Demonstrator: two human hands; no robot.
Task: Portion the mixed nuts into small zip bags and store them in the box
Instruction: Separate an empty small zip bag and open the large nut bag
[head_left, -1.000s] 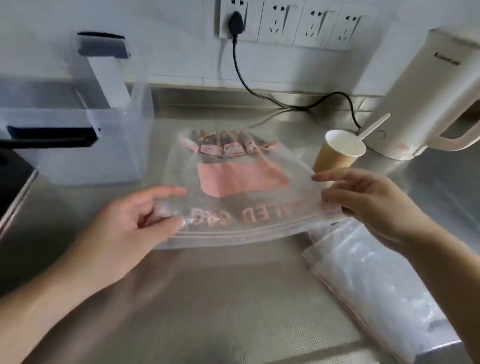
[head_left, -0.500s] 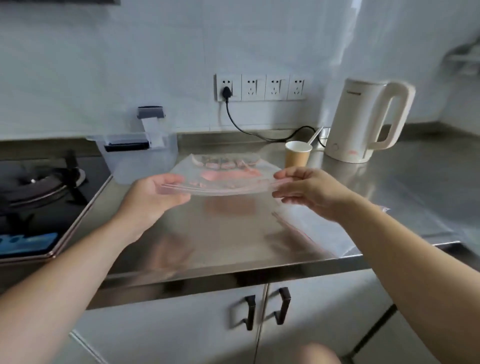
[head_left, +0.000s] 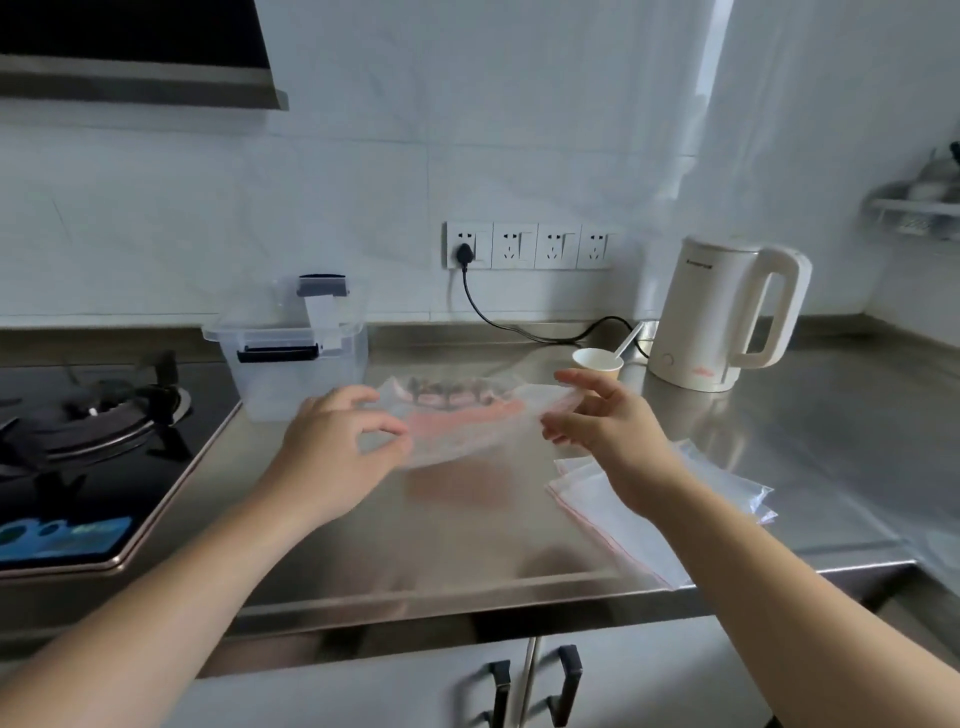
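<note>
Two hands (head_left: 337, 441) (head_left: 608, 431), nut bag (head_left: 457, 415) pinched between them

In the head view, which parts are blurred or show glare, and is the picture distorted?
Head view: the large zip bag and both hands, left and right, are smeared by motion blur; the steel counter gives soft reflections rather than hard glare; wide-angle distortion bends the counter edge and stretches the forearms; the kettle and sockets stay fairly sharp.

nut bag (head_left: 457, 415) blurred (grip unclear)
</note>
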